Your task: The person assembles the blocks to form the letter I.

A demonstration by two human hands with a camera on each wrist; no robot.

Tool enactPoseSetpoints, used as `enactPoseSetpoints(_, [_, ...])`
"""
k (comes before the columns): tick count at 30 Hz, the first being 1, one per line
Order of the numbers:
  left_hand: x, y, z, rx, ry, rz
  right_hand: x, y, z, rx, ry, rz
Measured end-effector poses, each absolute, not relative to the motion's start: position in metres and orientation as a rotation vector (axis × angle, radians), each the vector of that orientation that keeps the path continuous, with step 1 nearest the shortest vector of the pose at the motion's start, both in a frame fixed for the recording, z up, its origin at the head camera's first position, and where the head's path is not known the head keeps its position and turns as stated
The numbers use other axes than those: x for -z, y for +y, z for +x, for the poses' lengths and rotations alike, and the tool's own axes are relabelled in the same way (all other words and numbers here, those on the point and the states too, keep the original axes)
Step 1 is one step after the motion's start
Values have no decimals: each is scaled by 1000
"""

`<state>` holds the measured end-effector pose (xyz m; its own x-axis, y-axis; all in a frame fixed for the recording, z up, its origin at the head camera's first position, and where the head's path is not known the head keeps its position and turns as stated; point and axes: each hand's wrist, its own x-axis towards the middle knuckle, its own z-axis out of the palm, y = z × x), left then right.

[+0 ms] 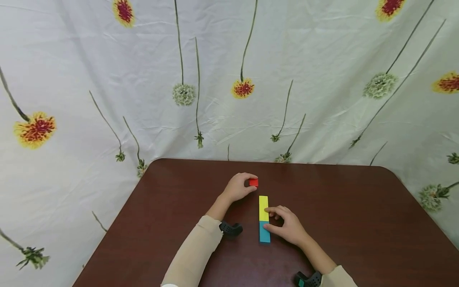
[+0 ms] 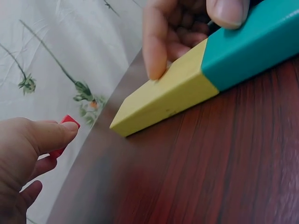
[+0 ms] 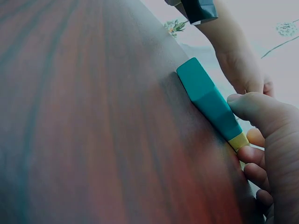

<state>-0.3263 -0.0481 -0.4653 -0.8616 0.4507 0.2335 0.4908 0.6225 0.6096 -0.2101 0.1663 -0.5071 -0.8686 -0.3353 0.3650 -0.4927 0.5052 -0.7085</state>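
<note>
In the head view my left hand (image 1: 236, 189) pinches a small red block (image 1: 254, 182) between thumb and fingertips, past the far end of the yellow block. The left wrist view also shows this red block (image 2: 70, 121), partly hidden by the thumb. A yellow block (image 1: 263, 207) and a blue-green block (image 1: 264, 232) lie end to end on the table, ends meeting in one straight row. My right hand (image 1: 288, 228) is at their right side. Its index fingertip rests on the yellow block (image 2: 163, 93), its thumb on the blue-green block (image 3: 212, 105).
A dark brown wooden table (image 1: 358, 223) with rounded far corners lies under the blocks. Behind it hangs a white cloth (image 1: 222, 119) printed with flowers. Each wrist wears a black band, the left band (image 1: 231, 229) low over the table.
</note>
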Motion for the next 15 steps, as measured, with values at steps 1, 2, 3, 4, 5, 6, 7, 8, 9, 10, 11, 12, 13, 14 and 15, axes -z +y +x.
enactPoseSetpoints(1, [465,-46,-326,1070,-2777,-808,507,166,-211,-1298,-2560,720])
enactPoseSetpoints(2, [465,-45,-326,1073,-2775,-810,507,166,-211,-1298,-2557,725])
enactPoseSetpoints(3, [465,-43,-326,1082,-2770,-814,507,166,-211,-1300,-2553,727])
enactPoseSetpoints(4, [465,-41,-326,1090,-2763,-820,507,166,-211,-1300,-2548,727])
enactPoseSetpoints(5, [465,-39,-325,1102,-2760,-826,508,166,-212,-1299,-2541,727])
enactPoseSetpoints(6, [465,-38,-325,1114,-2756,-832,508,166,-212,-1299,-2540,724])
enactPoseSetpoints(7, [466,-36,-324,1123,-2754,-840,508,167,-212,-1301,-2538,722])
enactPoseSetpoints(8, [467,-34,-324,1129,-2757,-843,508,167,-211,-1293,-2542,718])
enactPoseSetpoints(9, [467,-31,-323,1132,-2761,-845,508,167,-211,-1291,-2543,716])
enactPoseSetpoints(10, [468,-29,-323,1135,-2766,-844,508,167,-211,-1291,-2546,716])
enactPoseSetpoints(11, [469,-27,-323,1137,-2772,-844,508,167,-211,-1290,-2547,719])
enactPoseSetpoints(12, [470,-25,-322,1138,-2777,-844,508,167,-211,-1290,-2550,720])
enactPoseSetpoints(13, [471,-24,-322,1138,-2781,-843,508,167,-211,-1290,-2551,722])
enactPoseSetpoints(14, [471,-22,-322,1139,-2786,-840,508,167,-211,-1288,-2553,724])
enactPoseSetpoints(15, [472,-20,-322,1141,-2787,-841,508,167,-211,-1292,-2552,724])
